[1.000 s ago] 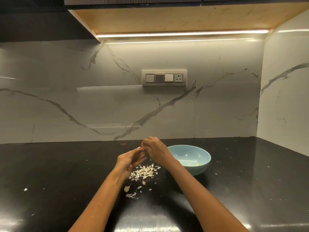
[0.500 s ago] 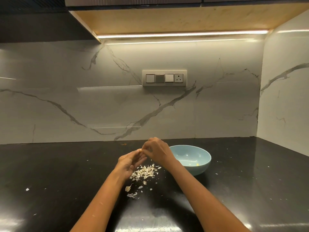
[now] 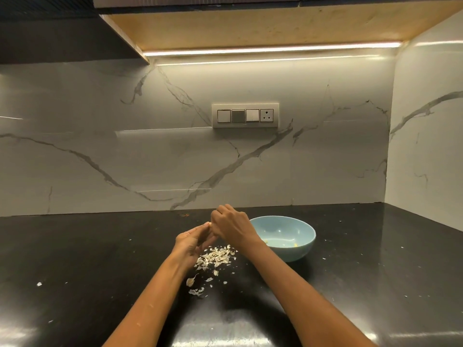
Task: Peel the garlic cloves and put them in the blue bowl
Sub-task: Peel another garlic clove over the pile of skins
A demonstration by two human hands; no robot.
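Note:
My left hand (image 3: 191,242) and my right hand (image 3: 230,225) meet above the black counter, just left of the blue bowl (image 3: 304,246). Between their fingertips they pinch a small pale garlic clove (image 3: 208,223); most of it is hidden by the fingers. My right hand's fingers curl down over the clove from above. A pile of papery garlic skins (image 3: 216,256) lies on the counter under the hands. A few small yellowish pieces lie in the bottom of the bowl.
The black counter (image 3: 100,271) carries scattered skin flecks around the pile and farther left. A marble backsplash with a switch panel (image 3: 245,115) stands behind, and a marble side wall closes the right.
Both hands stay together over the skin pile, with only small finger shifts on the clove. The bowl and pile have not moved.

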